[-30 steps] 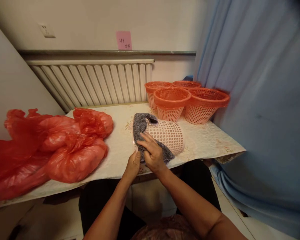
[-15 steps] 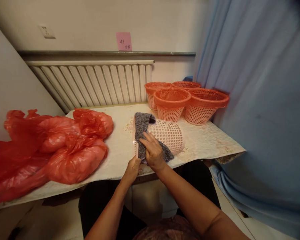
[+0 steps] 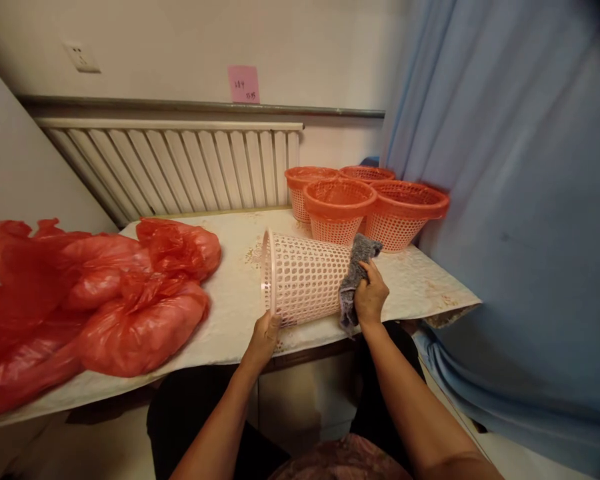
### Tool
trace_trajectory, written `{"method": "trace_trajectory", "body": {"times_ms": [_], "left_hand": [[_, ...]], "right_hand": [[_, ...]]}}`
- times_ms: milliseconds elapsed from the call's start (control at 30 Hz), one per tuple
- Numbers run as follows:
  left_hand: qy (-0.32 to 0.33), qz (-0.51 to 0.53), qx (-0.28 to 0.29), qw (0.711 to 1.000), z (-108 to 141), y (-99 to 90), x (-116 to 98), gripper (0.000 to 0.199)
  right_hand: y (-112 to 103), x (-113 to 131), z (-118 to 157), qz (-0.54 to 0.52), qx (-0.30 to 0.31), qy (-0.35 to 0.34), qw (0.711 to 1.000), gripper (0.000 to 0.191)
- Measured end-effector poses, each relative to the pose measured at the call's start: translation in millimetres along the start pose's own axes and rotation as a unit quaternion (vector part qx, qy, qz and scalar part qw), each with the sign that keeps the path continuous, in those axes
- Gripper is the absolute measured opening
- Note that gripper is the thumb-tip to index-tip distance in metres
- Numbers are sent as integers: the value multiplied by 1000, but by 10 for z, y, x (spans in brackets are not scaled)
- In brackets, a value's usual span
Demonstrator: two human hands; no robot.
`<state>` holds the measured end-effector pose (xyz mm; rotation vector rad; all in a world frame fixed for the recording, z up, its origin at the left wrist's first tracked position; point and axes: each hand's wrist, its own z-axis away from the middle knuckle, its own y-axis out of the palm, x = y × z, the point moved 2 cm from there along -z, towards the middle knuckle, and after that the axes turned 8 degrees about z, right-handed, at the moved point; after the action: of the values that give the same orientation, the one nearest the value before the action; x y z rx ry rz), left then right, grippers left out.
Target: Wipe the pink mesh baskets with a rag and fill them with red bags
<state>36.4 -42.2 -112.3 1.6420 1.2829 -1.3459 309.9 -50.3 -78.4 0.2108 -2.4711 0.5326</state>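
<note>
The pale pink perforated basket [image 3: 307,277] is lying on its side near the front edge of the table [image 3: 235,300], the left hand's [image 3: 263,339] fingers grasping its rim while the right hand's [image 3: 372,291] fingers are clenching a grey cloth [image 3: 356,270] against the base end. Should the left fingers be loosening under that pressure, the rounded wall could be rolling toward the edge. The cloth could also be snagging in the holes, its tug swinging the base into the red-lined baskets [image 3: 339,215] standing just behind.
</note>
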Motion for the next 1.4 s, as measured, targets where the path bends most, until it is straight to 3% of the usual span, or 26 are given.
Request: {"method": "trace_trajectory", "body": {"times_ms": [133,267,367,433,533,767,867,967,1067,1267,1400], "left_hand": [[4,-5,22,1000,21,54,-113,73],[-5,-32,-1,999,59,87,-256,74],[-22,-43,-41,998,84,64,-332,77],[-29,-44,-48,997,97,44,-359,78],[-30,-31,-38,998,105,30,-365,75],[-27,-4,-29,999,89,32,-288,74],[-24,1,-25,999,85,28,-270,75],[-24,4,-23,999,87,24,-275,74],[-28,0,-24,999,83,24,-289,73],[-29,-9,-36,999,54,39,-326,74],[-31,-40,-52,997,58,20,-327,75]], "right_hand": [[11,562,243,-44,31,-29,998,51],[-34,1279,594,-128,103,-159,974,52],[-53,1555,744,-169,120,-235,950,42],[-36,1540,732,-173,109,-246,947,41],[4,1271,584,-153,100,-225,957,44],[-151,220,217,-35,18,-47,998,47],[-218,4,199,-4,-11,20,1000,47],[-199,95,226,-13,-18,25,999,47],[-136,430,293,-45,-1,-14,999,47],[-78,1243,698,-129,90,-172,972,50],[-26,1368,905,-156,112,-251,949,41]]}}
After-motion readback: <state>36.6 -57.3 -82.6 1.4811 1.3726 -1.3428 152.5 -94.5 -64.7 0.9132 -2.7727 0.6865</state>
